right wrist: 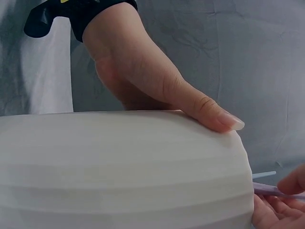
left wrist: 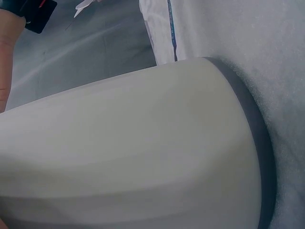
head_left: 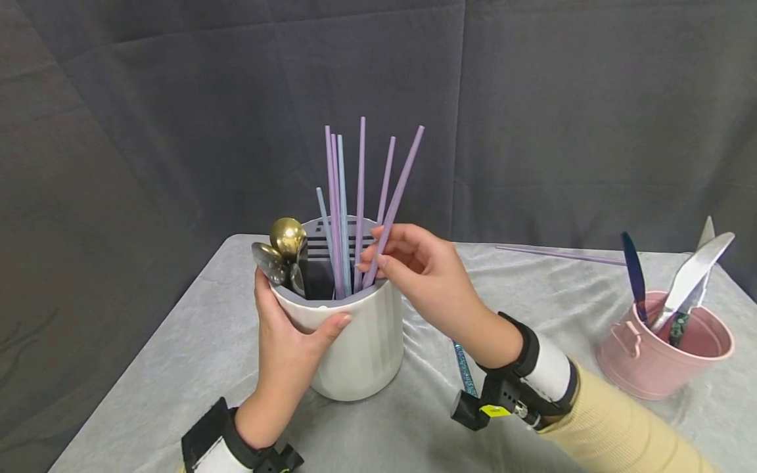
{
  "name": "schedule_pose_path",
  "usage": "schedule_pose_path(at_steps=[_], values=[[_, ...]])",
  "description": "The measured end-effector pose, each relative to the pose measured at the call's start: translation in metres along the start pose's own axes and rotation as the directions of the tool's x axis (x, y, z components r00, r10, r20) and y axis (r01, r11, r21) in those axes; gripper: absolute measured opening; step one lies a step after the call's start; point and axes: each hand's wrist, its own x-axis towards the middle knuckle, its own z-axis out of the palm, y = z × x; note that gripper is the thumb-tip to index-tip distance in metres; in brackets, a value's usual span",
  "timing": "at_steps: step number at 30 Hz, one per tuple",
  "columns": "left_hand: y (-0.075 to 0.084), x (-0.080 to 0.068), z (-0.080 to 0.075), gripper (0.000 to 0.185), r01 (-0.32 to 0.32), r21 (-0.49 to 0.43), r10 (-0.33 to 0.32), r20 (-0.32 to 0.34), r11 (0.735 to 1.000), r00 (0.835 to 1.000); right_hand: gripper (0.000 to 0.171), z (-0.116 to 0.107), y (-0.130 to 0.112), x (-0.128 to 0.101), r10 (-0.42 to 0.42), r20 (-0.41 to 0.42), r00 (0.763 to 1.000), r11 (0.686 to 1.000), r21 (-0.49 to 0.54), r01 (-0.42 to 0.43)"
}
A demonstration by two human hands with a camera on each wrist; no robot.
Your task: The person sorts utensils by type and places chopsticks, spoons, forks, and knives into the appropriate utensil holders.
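A white utensil holder (head_left: 361,348) with a grey inner rim stands on the table; its ribbed wall (right wrist: 124,167) fills much of the right wrist view. My left hand (head_left: 296,351) grips its left side, thumb (right wrist: 226,119) on the front wall below the rim. My right hand (head_left: 434,279) pinches a purple chopstick (head_left: 405,174) between thumb and fingers at the holder's right side. This chopstick leans right, its lower end hidden within. Other purple chopsticks (head_left: 362,177) and blue chopsticks (head_left: 343,210) stand inside. A gold spoon (head_left: 288,236) and silver spoons (head_left: 270,263) stand at the left.
At the right, a pink bucket (head_left: 662,368) holds several knives (head_left: 694,279), blades up. Thin purple sticks (head_left: 562,255) lie near the table's back edge. A blue patterned strip (head_left: 464,368) lies partly under my right wrist. A grey curtain (head_left: 532,118) hangs behind.
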Motion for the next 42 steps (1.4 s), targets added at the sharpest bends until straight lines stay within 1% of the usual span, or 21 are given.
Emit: schedule_pose_path(at_steps=[3,6,11,14,16,17,19,20,22,24,25,27,30,33,36,40,42], values=[[0.0,0.0,0.0,0.124,0.004,-0.005,-0.004,0.0,1.0,1.0,0.031,-0.003,0.001,-0.001,-0.02,-0.009,1.0,0.999,0.031,0.02],[0.0,0.0,0.001,0.125,0.009,-0.001,-0.009,-0.003,1.0,1.0,0.031,-0.008,0.004,-0.002,-0.037,-0.046,0.998,0.997,0.061,0.04],[0.0,-0.001,0.001,0.127,0.024,0.02,-0.024,-0.009,1.0,1.0,0.029,-0.02,0.011,-0.006,-0.05,-0.101,0.994,0.997,0.048,0.055],[0.0,-0.001,0.0,0.126,0.027,0.013,-0.027,-0.004,1.0,1.0,0.027,-0.029,0.02,-0.007,-0.052,-0.13,0.99,0.998,0.014,0.054],[0.0,-0.001,0.0,0.125,0.022,0.003,-0.022,-0.001,1.0,1.0,0.026,-0.037,0.032,-0.006,-0.024,-0.15,0.988,1.0,-0.01,0.023],[0.0,-0.001,0.0,0.124,0.02,0.0,-0.02,0.001,1.0,1.0,0.025,-0.041,0.039,-0.004,0.001,-0.163,0.987,1.0,-0.026,-0.005],[0.0,0.0,0.0,0.124,0.019,-0.001,-0.019,0.002,1.0,1.0,0.025,-0.053,0.059,0.001,0.087,-0.187,0.979,0.993,-0.057,-0.099],[-0.001,0.0,0.0,0.124,0.018,-0.001,-0.018,0.002,1.0,1.0,0.025,-0.059,0.07,0.003,0.139,-0.201,0.97,0.985,-0.077,-0.157],[-0.001,0.0,0.0,0.124,0.019,-0.002,-0.019,0.001,1.0,1.0,0.028,-0.073,0.093,0.009,0.243,-0.233,0.942,0.952,-0.131,-0.278],[-0.001,0.0,0.0,0.124,0.018,-0.001,-0.018,0.0,1.0,1.0,0.031,-0.087,0.113,0.012,0.332,-0.265,0.905,0.899,-0.201,-0.389],[-0.001,0.0,0.0,0.124,0.018,0.0,-0.018,-0.001,1.0,1.0,0.031,-0.093,0.123,0.014,0.359,-0.282,0.89,0.871,-0.242,-0.428],[-0.001,-0.001,0.0,0.124,0.016,0.003,-0.016,-0.003,1.0,1.0,0.032,-0.106,0.139,0.016,0.379,-0.316,0.87,0.817,-0.328,-0.475],[-0.001,-0.001,0.0,0.125,0.014,0.006,-0.014,-0.005,1.0,1.0,0.033,-0.123,0.158,0.017,0.373,-0.353,0.858,0.734,-0.453,-0.505],[-0.002,-0.001,0.0,0.125,0.012,0.004,-0.012,-0.007,1.0,1.0,0.035,-0.139,0.17,0.016,0.371,-0.37,0.852,0.658,-0.542,-0.522],[-0.003,-0.001,0.001,0.125,0.008,-0.008,-0.008,-0.01,1.0,1.0,0.036,-0.154,0.181,0.013,0.392,-0.369,0.843,0.587,-0.605,-0.538],[-0.003,0.0,0.0,0.124,0.004,-0.018,-0.004,-0.012,1.0,1.0,0.038,-0.172,0.193,0.011,0.403,-0.381,0.832,0.482,-0.684,-0.547],[-0.003,0.0,0.0,0.124,0.002,-0.02,-0.002,-0.01,1.0,1.0,0.039,-0.18,0.197,0.009,0.389,-0.396,0.832,0.429,-0.721,-0.544]])
